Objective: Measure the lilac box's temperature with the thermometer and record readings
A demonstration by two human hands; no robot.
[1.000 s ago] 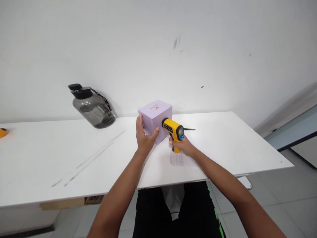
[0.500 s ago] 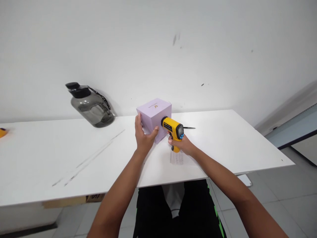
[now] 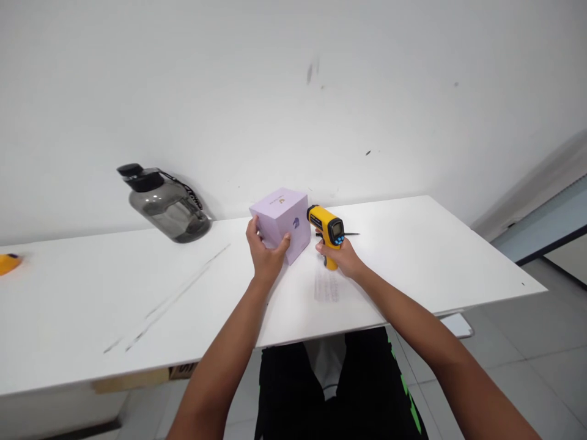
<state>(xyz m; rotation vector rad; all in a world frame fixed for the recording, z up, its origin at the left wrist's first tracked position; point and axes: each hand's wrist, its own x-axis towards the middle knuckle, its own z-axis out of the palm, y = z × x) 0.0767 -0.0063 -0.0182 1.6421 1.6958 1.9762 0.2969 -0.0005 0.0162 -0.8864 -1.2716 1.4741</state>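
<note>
Two hands on my feed; left hand (image 3: 268,260) has its grip clamped on the purple box (image 3: 280,227), thumb on the front face, fingers round the left side; box sits mid-bench (image 3: 435,263), toward the wall (image 3: 389,91), dark logo visible on its right-hand face; right hand (image 3: 343,256) has its grip closed round the handle of the yellow pistol-shaped device (image 3: 324,221), screen facing me, nose just beside the box; can't tell if they touch; thin dark pen (image 3: 352,234) lies behind it; grey bottle (image 3: 167,211) well left, by the wall.
</note>
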